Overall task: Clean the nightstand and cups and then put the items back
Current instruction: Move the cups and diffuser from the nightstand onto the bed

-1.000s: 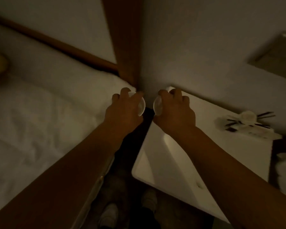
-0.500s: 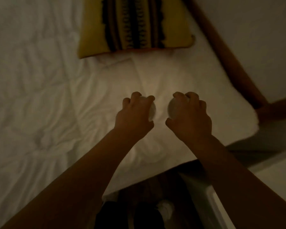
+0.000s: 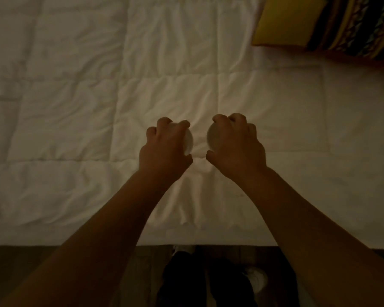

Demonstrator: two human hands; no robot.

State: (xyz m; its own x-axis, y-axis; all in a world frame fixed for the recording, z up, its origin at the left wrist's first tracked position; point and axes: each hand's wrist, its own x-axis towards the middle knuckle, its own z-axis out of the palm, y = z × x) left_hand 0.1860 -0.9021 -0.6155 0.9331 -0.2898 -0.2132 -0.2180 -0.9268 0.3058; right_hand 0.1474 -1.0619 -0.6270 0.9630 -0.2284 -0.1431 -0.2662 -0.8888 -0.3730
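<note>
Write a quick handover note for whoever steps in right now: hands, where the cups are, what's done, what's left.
Left hand: grips the left cup from above.
Right hand: grips the right cup the same way.
Both cups are over the white bedcover, side by side and apart; whether they rest on it cannot be told. A yellow patterned pillow lies at upper right.
Nightstand: out of view.
Done: cups are off the nightstand.
Left: clean the nightstand and cups, then put the items back.
</note>
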